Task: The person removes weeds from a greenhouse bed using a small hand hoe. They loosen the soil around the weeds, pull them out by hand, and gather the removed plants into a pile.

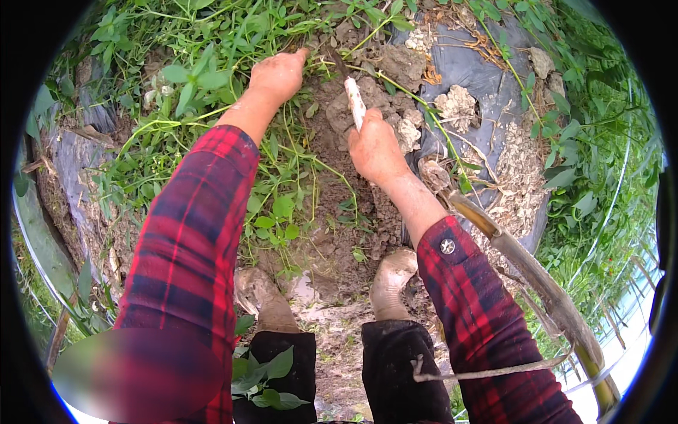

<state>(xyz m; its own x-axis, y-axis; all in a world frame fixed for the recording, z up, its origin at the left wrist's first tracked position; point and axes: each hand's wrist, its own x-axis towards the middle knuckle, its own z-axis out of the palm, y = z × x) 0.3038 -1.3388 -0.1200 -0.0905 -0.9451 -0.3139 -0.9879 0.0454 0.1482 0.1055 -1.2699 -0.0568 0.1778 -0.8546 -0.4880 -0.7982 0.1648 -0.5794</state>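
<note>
My right hand [374,145] is closed round the pale handle of a knife [355,102]. Its dark, muddy blade slants up and left, with the tip close to the soil. To the left, my left hand [277,75] is curled among green weeds [212,78]; whatever lies in its fingers is hidden. The blade and the left fingertips are a short way apart. Thin green stems run beside the blade and across the brown soil [342,113].
Dark plastic sheeting [459,63] with dry clods lies to the right. A thick dry stalk [522,261] slants past my right forearm. My muddy boots [393,283] stand on wet ground below. Dense leafy plants [586,141] line the right side.
</note>
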